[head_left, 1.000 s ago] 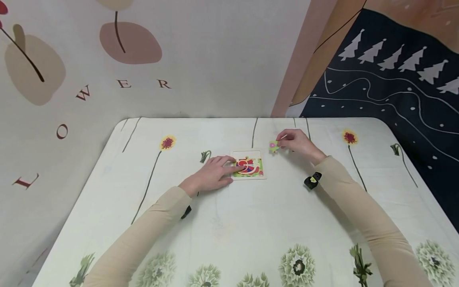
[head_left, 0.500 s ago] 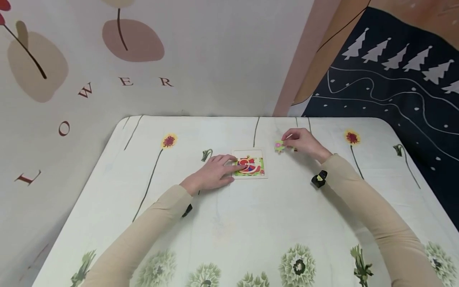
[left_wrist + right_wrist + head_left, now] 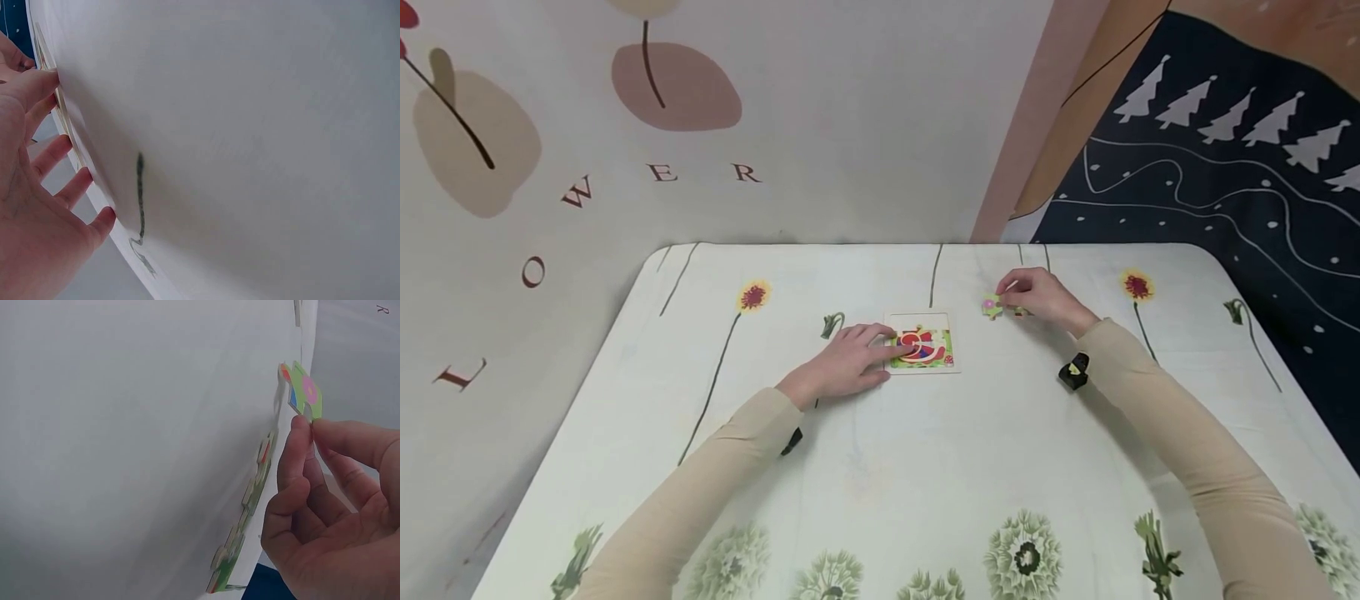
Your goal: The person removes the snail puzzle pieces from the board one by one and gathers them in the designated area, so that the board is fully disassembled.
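A jigsaw puzzle board [image 3: 936, 357] with a red, blue and green picture lies on the table; its upper part is a plain pale strip. My left hand [image 3: 844, 365] rests at the board's left side, forefinger extended over the picture. In the left wrist view, the left hand's fingers [image 3: 75, 184] are spread along the board's edge. Right of the board, my right hand [image 3: 1043, 298] pinches a green puzzle piece [image 3: 306, 392] with a pink flower between thumb and forefinger. Beneath that hand, more puzzle pieces [image 3: 247, 500] lie on the cloth, partly hidden in the head view.
A white flower-printed cloth [image 3: 880, 483] covers the table. Behind it stands a pale printed wall [image 3: 865, 125], with a dark tree-patterned cloth [image 3: 1210, 175] at the right. Black wrist straps [image 3: 1073, 372] sit on both arms.
My right hand has moved a little to the right, away from the board, with the puzzle piece in its pinch. More of the pieces beneath it show. My left hand stays on the board.
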Available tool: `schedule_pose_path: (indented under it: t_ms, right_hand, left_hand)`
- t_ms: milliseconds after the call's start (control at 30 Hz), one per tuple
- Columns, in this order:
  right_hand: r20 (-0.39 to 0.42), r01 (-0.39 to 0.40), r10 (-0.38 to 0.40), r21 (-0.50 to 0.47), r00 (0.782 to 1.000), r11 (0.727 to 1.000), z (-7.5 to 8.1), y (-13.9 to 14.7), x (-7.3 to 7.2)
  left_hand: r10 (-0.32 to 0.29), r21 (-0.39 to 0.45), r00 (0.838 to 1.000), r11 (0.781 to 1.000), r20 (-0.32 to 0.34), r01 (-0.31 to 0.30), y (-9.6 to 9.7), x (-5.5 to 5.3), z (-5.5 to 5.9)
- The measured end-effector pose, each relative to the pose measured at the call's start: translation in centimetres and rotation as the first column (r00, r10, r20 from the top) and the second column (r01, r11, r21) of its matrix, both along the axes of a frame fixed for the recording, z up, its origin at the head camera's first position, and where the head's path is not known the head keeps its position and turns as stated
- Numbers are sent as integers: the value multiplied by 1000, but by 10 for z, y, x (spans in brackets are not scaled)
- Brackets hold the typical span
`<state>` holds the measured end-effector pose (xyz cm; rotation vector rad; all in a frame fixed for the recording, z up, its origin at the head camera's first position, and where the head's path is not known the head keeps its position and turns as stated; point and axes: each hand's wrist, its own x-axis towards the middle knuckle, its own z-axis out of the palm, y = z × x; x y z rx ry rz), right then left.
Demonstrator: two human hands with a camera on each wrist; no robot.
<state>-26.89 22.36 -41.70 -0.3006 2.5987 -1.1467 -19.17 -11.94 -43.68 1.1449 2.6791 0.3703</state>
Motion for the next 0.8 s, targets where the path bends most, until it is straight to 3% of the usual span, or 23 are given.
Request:
schedule_pose_path:
  t_ms: [533, 800]
  right_hand:
    - [-34, -43, 45, 64, 998, 997, 2, 5, -3]
    - [57, -8, 3, 78, 998, 997, 2, 2, -4]
  left_hand:
    - [-7, -5, 1000, 1000, -9, 7, 0, 1, 2]
    - [-37, 27, 999, 999, -26, 37, -1, 2, 3]
